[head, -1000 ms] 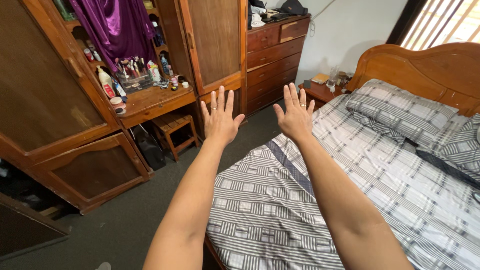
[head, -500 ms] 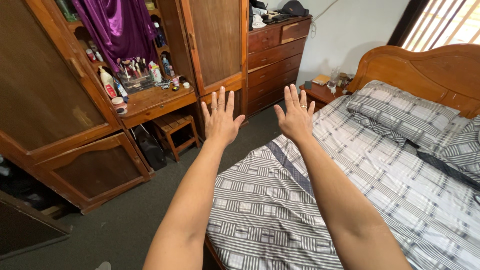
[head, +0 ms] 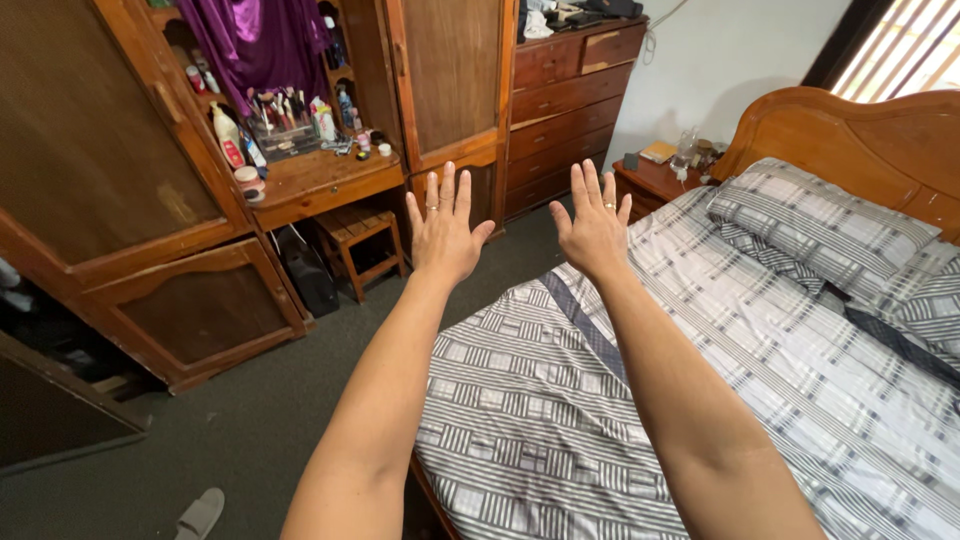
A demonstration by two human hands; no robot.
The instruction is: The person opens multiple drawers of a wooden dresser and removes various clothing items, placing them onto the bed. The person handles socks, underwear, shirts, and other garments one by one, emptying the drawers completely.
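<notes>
Hands, left hand (head: 443, 232) and right hand (head: 594, 226), both empty, fingers spread wide above striped bed (head: 560, 420).

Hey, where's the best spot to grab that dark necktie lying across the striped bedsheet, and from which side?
Pinch the dark necktie at its near stretch on the striped bedsheet, probably coming from above with the right hand, the nearer one. It lies flat and thin, so a fingertip pinch across its narrow width suits it.

We wear no sleeves; both forearms are bare. Our left hand (head: 444, 236) carries a thin ring on one finger, and our right hand (head: 594, 230) carries a gold-coloured band.
</notes>
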